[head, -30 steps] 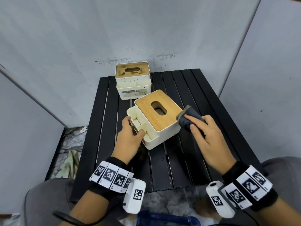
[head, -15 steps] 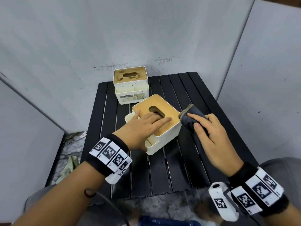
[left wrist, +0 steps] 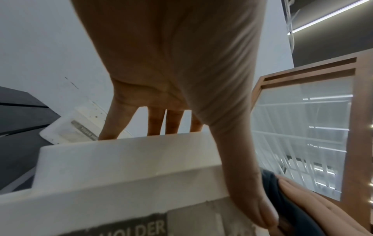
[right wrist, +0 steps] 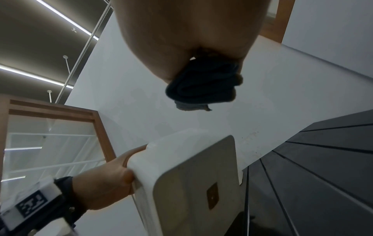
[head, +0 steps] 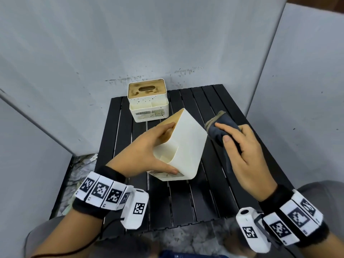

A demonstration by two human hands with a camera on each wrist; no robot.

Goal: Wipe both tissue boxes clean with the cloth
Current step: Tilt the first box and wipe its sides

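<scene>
A white tissue box (head: 186, 146) with a wooden lid is tipped on its side over the middle of the black slatted table (head: 195, 202). My left hand (head: 147, 151) grips it, fingers across the wooden lid and thumb on the labelled front (left wrist: 258, 212). Its white underside (right wrist: 193, 183) faces my right hand. My right hand (head: 240, 146) holds a folded dark cloth (head: 219, 127) just to the right of the box, a small gap apart. The second tissue box (head: 148, 101), its wooden lid stained, stands upright at the table's far edge.
Grey panel walls (head: 130, 43) close in the table at the back and on both sides. Behind the left wall panel, crumpled material lies on the floor (head: 81, 164). The near half of the table shows bare slats.
My left hand went from the box's compartment side onto the lid, then lifted and tipped the box onto its side. The right hand with the cloth stayed beside it.
</scene>
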